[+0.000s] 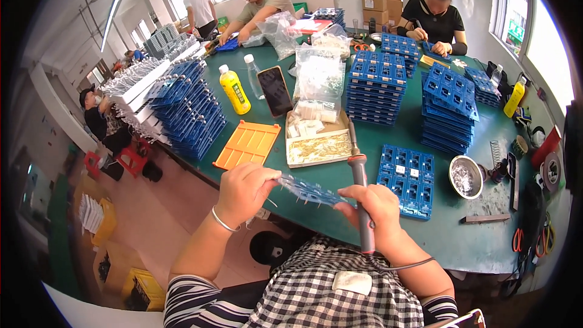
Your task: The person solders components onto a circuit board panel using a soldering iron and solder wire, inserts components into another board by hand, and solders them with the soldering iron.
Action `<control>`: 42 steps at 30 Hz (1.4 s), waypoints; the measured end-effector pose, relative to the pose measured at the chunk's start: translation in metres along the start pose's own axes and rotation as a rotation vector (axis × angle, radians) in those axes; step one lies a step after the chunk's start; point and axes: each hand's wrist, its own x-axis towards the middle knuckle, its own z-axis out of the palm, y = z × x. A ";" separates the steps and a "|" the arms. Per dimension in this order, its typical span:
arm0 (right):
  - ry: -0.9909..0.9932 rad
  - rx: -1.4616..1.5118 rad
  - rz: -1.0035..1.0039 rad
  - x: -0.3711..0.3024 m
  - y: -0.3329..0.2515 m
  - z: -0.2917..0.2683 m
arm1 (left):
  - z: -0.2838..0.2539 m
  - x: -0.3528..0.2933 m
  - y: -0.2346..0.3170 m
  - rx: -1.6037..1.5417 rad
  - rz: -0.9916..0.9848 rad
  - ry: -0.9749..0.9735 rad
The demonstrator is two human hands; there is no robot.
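Note:
My left hand (pixel 244 193) pinches the left end of a thin blue circuit board panel (pixel 310 192), tilted above the table's front edge. Thin pins stick out below the panel. My right hand (pixel 379 209) is closed around a soldering iron (pixel 359 173) with a grey and red handle, its tip pointing up and away. The thumb and fingers of that hand also touch the panel's right end. Just beyond the panel lie an orange divided tray (pixel 243 144) and a shallow box (pixel 320 160) of gold-coloured pins and small white parts. Another blue panel (pixel 405 182) lies flat to the right.
Stacks of blue panels (pixel 375 88) stand on the green table (pixel 285 206). A phone (pixel 275 91), a yellow-labelled bottle (pixel 234 89) and plastic bags (pixel 319 76) are further back. At right sit a metal bowl (pixel 466 177) and a dark bar (pixel 486 218). Co-workers sit across.

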 end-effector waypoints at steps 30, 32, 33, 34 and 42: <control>-0.022 0.057 0.505 -0.090 0.053 0.024 | 0.098 -0.148 -0.010 -0.022 0.084 0.163; -0.035 0.032 0.437 -0.084 0.065 0.024 | 0.099 -0.151 -0.006 -0.022 0.067 0.107; -0.033 0.027 0.436 -0.080 0.071 0.025 | 0.099 -0.150 -0.005 -0.025 0.071 0.111; -0.076 -0.012 0.403 -0.075 0.077 0.026 | 0.100 -0.148 -0.004 -0.012 0.071 0.105; -0.244 -0.099 0.322 -0.059 0.089 0.026 | 0.100 -0.132 0.000 0.017 0.125 0.063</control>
